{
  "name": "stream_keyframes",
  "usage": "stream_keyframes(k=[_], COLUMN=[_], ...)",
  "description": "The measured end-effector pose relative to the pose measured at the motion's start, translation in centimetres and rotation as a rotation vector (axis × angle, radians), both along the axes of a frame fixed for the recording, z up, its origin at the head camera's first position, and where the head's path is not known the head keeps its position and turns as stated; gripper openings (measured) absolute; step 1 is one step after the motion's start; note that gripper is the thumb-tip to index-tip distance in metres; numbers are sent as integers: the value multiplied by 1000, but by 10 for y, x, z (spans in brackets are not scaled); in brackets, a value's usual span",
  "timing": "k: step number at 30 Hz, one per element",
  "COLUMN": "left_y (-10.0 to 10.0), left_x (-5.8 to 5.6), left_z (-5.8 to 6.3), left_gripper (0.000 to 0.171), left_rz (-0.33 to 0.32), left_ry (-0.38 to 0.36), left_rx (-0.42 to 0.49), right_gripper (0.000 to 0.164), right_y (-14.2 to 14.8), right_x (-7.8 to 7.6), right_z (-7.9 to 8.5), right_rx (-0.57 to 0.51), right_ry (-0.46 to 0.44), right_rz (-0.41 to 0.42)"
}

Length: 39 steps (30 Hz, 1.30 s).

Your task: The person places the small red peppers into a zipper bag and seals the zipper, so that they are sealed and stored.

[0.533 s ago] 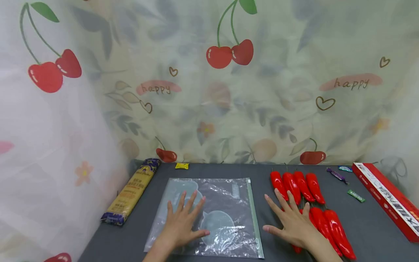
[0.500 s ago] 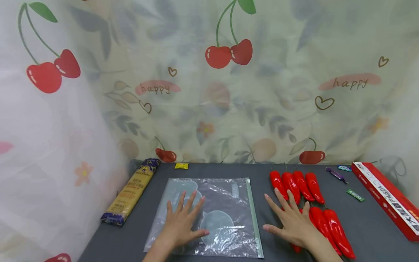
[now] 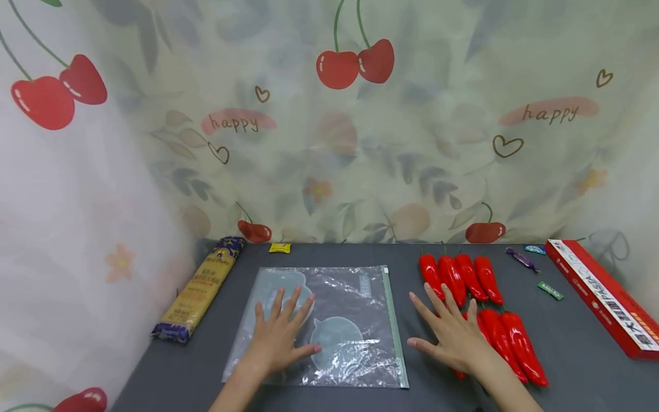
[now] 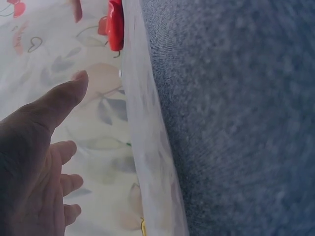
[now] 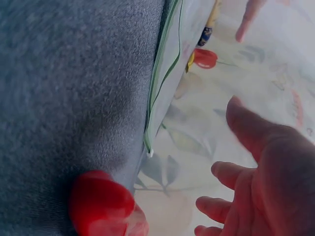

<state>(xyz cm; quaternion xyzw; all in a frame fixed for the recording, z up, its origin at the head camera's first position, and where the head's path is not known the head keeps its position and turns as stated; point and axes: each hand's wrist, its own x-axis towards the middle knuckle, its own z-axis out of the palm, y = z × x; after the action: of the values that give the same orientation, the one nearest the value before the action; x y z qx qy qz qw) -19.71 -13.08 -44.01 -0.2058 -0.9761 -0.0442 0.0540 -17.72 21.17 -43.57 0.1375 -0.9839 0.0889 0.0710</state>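
My left hand [image 3: 278, 340] is spread out above a clear zip bag [image 3: 355, 303] that lies flat on the dark table. Two translucent rounded shapes show in the bag; part of one is hidden by that hand. On the right, my right hand [image 3: 455, 337] hovers with fingers apart, covering part of several shiny red peppers [image 3: 522, 349] set in two groups. In the left wrist view the left hand [image 4: 39, 152] holds nothing. Seen from the right wrist, the right hand [image 5: 266, 177] is apart from a red pepper [image 5: 101, 206] and from the bag's green zip edge [image 5: 165, 73].
A yellow pasta packet [image 3: 203, 289] lies at the left. Along the right runs a long red pasta box [image 3: 602, 297], near a purple sweet [image 3: 522, 260], a green one [image 3: 550, 290] and a blue one [image 3: 535, 249]. A yellow sweet [image 3: 280, 248] lies at the back, before a patterned curtain [image 3: 360, 166].
The head view has tilted slightly, so the table and everything on it appear higher in the picture. Both hands keep their spread pose over the same things.
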Motion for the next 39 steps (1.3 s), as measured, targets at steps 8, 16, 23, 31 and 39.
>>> stream_keyframes(k=[8, 16, 23, 31, 39], left_y=[1, 10, 46, 63, 63], left_x=[-2, -4, -12, -14, -12], left_z=[-1, 8, 2, -17, -23], left_gripper=[87, 73, 54, 83, 85], left_rz=[-10, -117, -279, -275, -255], left_ry=[-22, 73, 123, -239, -304], left_rx=[6, 93, 194, 189, 171], right_gripper=[73, 64, 54, 56, 57], right_y=[-2, -13, -38, -42, -39], right_x=[-1, -4, -15, -21, -20], right_z=[1, 5, -3, -15, -16], right_rx=[16, -73, -206, -265, -308], right_ry=[120, 172, 34, -108, -180], right_rz=[81, 140, 43, -2, 9])
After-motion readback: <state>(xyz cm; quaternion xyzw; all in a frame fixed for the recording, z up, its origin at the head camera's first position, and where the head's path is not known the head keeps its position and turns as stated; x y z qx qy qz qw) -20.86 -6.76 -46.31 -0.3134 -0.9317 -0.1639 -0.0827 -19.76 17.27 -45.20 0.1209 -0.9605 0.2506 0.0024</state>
